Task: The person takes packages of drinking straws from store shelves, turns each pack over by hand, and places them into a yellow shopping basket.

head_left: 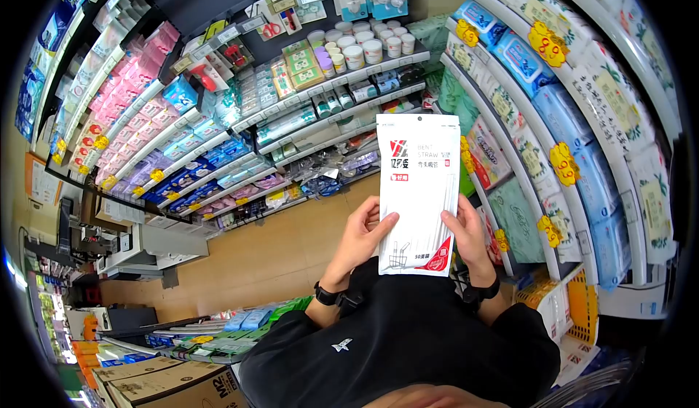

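Note:
A white pack of bent straws is held upright in front of my chest, its printed front facing me. My left hand grips its left edge, thumb on the front and fingers behind. On the opposite edge my right hand holds it the same way. Red and black lettering, a straw drawing and a red lower corner show on the pack. The fingers behind the pack are partly hidden. Both wrists wear black bands.
Shelves ahead hold jars, cotton swab boxes and pink packets. On the right are blue wipes packs and yellow price tags. A yellow basket stands lower right, a cardboard box lower left.

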Demonstrator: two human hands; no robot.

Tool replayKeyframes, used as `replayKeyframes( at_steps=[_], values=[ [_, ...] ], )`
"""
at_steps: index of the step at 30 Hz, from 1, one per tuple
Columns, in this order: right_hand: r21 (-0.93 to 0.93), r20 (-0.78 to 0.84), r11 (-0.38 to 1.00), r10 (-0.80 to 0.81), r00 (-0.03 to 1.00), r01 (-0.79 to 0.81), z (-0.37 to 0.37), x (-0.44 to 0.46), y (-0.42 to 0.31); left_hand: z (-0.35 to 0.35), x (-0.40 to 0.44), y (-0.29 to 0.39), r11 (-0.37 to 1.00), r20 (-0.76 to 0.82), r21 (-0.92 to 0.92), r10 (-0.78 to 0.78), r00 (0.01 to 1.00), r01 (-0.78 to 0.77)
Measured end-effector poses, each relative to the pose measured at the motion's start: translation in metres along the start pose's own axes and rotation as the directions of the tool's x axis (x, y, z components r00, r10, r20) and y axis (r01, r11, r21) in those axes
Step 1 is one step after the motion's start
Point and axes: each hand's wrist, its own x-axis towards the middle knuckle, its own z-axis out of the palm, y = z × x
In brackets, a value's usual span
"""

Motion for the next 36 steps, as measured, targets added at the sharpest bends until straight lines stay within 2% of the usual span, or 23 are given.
replayKeyframes(
  at_steps=[2,4,6,7,8,9,10,11,12,14,16,21,25,28,29,31,36],
  values=[
    [-0.019,-0.014,0.999,-0.026,1.0,0.026,-0.001,-0.018,-0.006,0.005,-0.01,0.009,1.0,0.016,-0.017,0.007,1.0,-0.007],
    [-0.038,-0.043,0.996,-0.08,0.996,0.078,0.002,-0.036,-0.016,-0.003,-0.015,0.029,0.92,0.091,0.39,0.002,0.996,-0.037],
    [-0.058,-0.085,0.993,-0.108,0.991,0.103,0.003,-0.054,-0.024,-0.003,-0.016,0.051,0.874,-0.055,0.42,0.293,0.955,-0.244],
    [-0.06,-0.109,0.99,-0.132,0.985,0.127,0.001,-0.066,-0.027,-0.001,-0.019,0.074,0.833,-0.098,0.391,0.46,0.883,-0.391],
    [-0.068,-0.103,0.991,-0.12,0.987,0.114,-0.004,-0.077,-0.027,0.002,-0.026,0.099,0.798,-0.167,0.401,0.547,0.821,-0.45],
    [-0.079,-0.123,0.992,-0.108,0.986,0.099,-0.005,-0.089,-0.03,0.003,-0.028,0.118,0.684,-0.172,0.39,0.712,0.681,-0.617],
    [-0.077,-0.144,0.991,-0.121,0.982,0.111,-0.004,-0.099,-0.034,0.009,-0.032,0.137,0.539,-0.188,0.456,0.836,0.515,-0.708],
    [-0.074,-0.168,0.99,-0.129,0.977,0.118,-0.003,-0.112,-0.036,0.003,-0.031,0.155,0.356,-0.06,0.342,0.932,0.357,-0.87],
    [-0.081,-0.189,0.992,-0.114,0.975,0.101,-0.005,-0.125,-0.036,0.006,-0.034,0.168,0.237,-0.016,0.263,0.97,0.242,-0.935],
    [-0.086,-0.242,0.992,-0.111,0.964,0.093,-0.007,-0.152,-0.035,0.017,-0.042,0.182,0.116,0.015,0.147,0.993,0.12,-0.982],
    [-0.096,-0.299,0.992,-0.111,0.948,0.086,-0.012,-0.184,-0.031,0.034,-0.048,0.184,0.088,0.022,0.053,0.996,0.089,-0.995],
    [-0.135,-0.52,0.985,-0.166,0.838,0.112,-0.022,-0.263,-0.028,0.081,-0.06,0.172,0.122,0.053,-0.124,0.992,0.116,-0.985],
    [-0.165,-0.745,0.978,-0.206,0.635,0.125,-0.034,-0.325,-0.025,0.125,-0.063,0.161,0.171,0.105,-0.245,0.983,0.149,-0.954],
    [-0.203,-0.866,0.961,-0.265,0.423,0.188,-0.045,-0.367,-0.022,0.155,-0.064,0.154,0.21,0.144,-0.326,0.975,0.171,-0.922],
    [-0.202,-0.883,0.96,-0.264,0.387,0.195,-0.051,-0.379,-0.02,0.167,-0.063,0.153,0.219,0.153,-0.351,0.973,0.175,-0.91],
    [-0.265,-0.936,0.946,-0.298,0.187,0.186,-0.068,-0.408,-0.018,0.198,-0.061,0.148,0.249,0.185,-0.408,0.965,0.187,-0.878],
    [-0.46,-0.882,0.888,-0.455,-0.122,0.012,-0.103,-0.471,-0.032,0.291,-0.07,0.135,0.304,0.26,-0.553,0.947,0.186,-0.775]
  ],
)
